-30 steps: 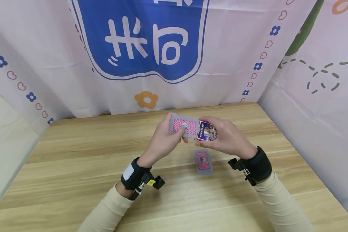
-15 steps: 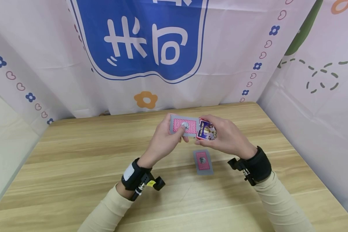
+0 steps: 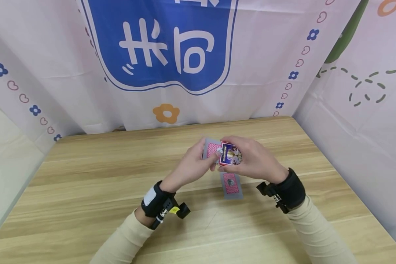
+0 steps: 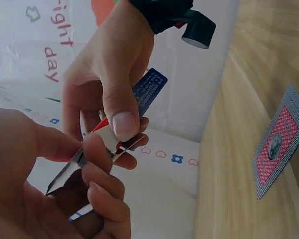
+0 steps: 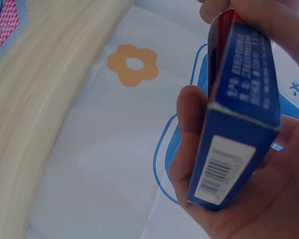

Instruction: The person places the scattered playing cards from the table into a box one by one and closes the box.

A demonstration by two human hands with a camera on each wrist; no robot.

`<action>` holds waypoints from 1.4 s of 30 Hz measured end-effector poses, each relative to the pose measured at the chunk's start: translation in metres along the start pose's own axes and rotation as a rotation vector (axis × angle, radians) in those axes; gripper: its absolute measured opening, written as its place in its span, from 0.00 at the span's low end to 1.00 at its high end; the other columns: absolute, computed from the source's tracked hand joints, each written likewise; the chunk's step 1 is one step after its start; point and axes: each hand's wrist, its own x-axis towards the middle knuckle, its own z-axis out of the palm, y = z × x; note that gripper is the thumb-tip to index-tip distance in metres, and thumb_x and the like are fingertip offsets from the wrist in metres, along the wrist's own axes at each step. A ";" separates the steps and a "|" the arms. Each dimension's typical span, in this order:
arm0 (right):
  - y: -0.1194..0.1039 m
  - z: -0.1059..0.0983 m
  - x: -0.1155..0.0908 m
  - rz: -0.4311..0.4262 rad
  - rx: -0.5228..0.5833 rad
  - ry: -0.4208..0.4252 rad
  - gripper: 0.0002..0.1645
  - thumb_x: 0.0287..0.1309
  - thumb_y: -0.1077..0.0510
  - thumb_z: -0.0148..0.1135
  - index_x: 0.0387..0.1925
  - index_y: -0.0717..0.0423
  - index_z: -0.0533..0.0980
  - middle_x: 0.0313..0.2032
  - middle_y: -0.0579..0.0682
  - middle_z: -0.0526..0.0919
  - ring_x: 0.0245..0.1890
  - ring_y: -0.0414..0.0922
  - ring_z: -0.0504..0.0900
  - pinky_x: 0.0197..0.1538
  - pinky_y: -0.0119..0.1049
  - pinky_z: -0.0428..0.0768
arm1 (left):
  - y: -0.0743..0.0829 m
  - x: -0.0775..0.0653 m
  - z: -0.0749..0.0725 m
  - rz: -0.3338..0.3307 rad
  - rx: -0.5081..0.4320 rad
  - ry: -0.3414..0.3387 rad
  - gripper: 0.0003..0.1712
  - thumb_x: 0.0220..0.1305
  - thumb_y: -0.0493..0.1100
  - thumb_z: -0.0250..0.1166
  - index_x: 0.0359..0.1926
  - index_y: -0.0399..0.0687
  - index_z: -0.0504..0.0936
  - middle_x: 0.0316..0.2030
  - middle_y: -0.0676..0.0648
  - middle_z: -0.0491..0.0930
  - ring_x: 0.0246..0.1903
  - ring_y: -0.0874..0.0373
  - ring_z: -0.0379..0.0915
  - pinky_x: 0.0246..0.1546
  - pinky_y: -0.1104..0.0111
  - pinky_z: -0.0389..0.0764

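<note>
My left hand [image 3: 198, 159] pinches a deck of playing cards [image 3: 212, 147], pink-patterned back up, with the thumb on top. In the head view the deck's right part is hidden at the mouth of a small blue and red card box [image 3: 230, 154]. My right hand [image 3: 254, 157] grips that box by its long edges, fingers on the far side and thumb on the near side. The right wrist view shows the box's barcode end [image 5: 222, 169]. A single playing card [image 3: 231, 185] lies face down on the table just below the hands, its top edge overlapped by them.
The wooden table [image 3: 102, 183] runs back to a printed curtain [image 3: 267, 73]. Another printed sheet [image 3: 359, 121] hangs along the right side. Each wrist wears a black strap with a small camera [image 3: 184, 210].
The deck has slid rightward into the box, and much less of it shows. The left hand has moved right, the right hand slightly left and nearer. The card on the table stays put.
</note>
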 end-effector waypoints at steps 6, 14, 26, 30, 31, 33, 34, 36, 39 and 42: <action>0.004 -0.002 -0.001 0.032 -0.001 0.029 0.45 0.49 0.47 0.85 0.65 0.61 0.76 0.48 0.53 0.89 0.37 0.40 0.84 0.39 0.32 0.83 | 0.001 0.002 -0.007 -0.051 -0.037 0.172 0.15 0.83 0.46 0.51 0.59 0.42 0.75 0.39 0.43 0.82 0.37 0.53 0.76 0.36 0.68 0.75; 0.006 -0.003 -0.001 0.026 0.002 0.034 0.45 0.49 0.45 0.84 0.64 0.58 0.76 0.48 0.50 0.88 0.37 0.39 0.84 0.39 0.32 0.83 | -0.001 0.002 -0.008 -0.022 -0.017 0.124 0.10 0.80 0.46 0.58 0.50 0.46 0.82 0.41 0.46 0.82 0.41 0.54 0.77 0.43 0.66 0.78; 0.003 0.000 0.000 0.032 0.005 0.003 0.45 0.50 0.43 0.84 0.65 0.57 0.76 0.47 0.51 0.88 0.37 0.41 0.83 0.39 0.33 0.83 | -0.005 0.004 0.005 -0.035 -0.046 0.074 0.08 0.77 0.46 0.62 0.47 0.49 0.84 0.42 0.48 0.83 0.41 0.55 0.77 0.41 0.66 0.76; 0.002 0.001 0.001 0.041 0.009 -0.007 0.45 0.50 0.43 0.83 0.65 0.57 0.76 0.47 0.51 0.88 0.38 0.41 0.83 0.40 0.33 0.83 | -0.008 0.005 0.007 -0.053 -0.092 0.064 0.07 0.77 0.45 0.62 0.47 0.48 0.83 0.41 0.49 0.82 0.41 0.56 0.76 0.42 0.67 0.76; 0.002 0.001 0.001 0.042 0.009 -0.008 0.45 0.50 0.43 0.84 0.65 0.57 0.76 0.47 0.51 0.88 0.38 0.41 0.83 0.40 0.33 0.83 | -0.009 0.006 0.008 -0.060 -0.105 0.061 0.07 0.77 0.45 0.62 0.47 0.48 0.83 0.41 0.50 0.82 0.40 0.56 0.76 0.42 0.67 0.76; 0.003 0.001 0.000 0.042 0.007 -0.009 0.45 0.50 0.44 0.84 0.65 0.57 0.76 0.48 0.51 0.88 0.38 0.41 0.83 0.40 0.33 0.83 | -0.010 0.006 0.009 -0.075 -0.130 0.054 0.08 0.78 0.46 0.62 0.47 0.49 0.83 0.39 0.50 0.81 0.41 0.55 0.76 0.41 0.67 0.75; 0.003 0.001 0.000 0.042 0.008 -0.007 0.45 0.50 0.44 0.84 0.65 0.58 0.76 0.48 0.52 0.88 0.39 0.42 0.83 0.40 0.33 0.83 | -0.011 0.007 0.010 -0.082 -0.143 0.052 0.09 0.78 0.47 0.61 0.46 0.48 0.82 0.39 0.51 0.81 0.41 0.54 0.77 0.41 0.67 0.75; 0.004 0.000 0.000 0.041 0.006 0.003 0.45 0.49 0.46 0.84 0.65 0.58 0.76 0.48 0.52 0.88 0.39 0.42 0.84 0.41 0.34 0.84 | -0.014 0.009 0.013 -0.098 -0.172 0.052 0.11 0.80 0.49 0.58 0.47 0.47 0.81 0.37 0.50 0.80 0.40 0.52 0.76 0.39 0.68 0.74; 0.007 0.000 -0.001 0.040 0.004 0.021 0.44 0.49 0.47 0.85 0.65 0.59 0.76 0.49 0.53 0.88 0.39 0.43 0.85 0.41 0.36 0.84 | -0.020 0.012 0.019 -0.105 -0.151 0.066 0.15 0.84 0.51 0.52 0.48 0.47 0.80 0.37 0.49 0.80 0.39 0.53 0.75 0.37 0.68 0.74; 0.009 -0.001 -0.001 0.028 -0.006 0.036 0.45 0.49 0.47 0.85 0.65 0.59 0.76 0.50 0.53 0.88 0.40 0.43 0.85 0.42 0.37 0.85 | -0.029 0.014 0.030 -0.056 0.010 0.044 0.14 0.83 0.46 0.51 0.53 0.45 0.81 0.40 0.47 0.83 0.36 0.57 0.76 0.36 0.67 0.78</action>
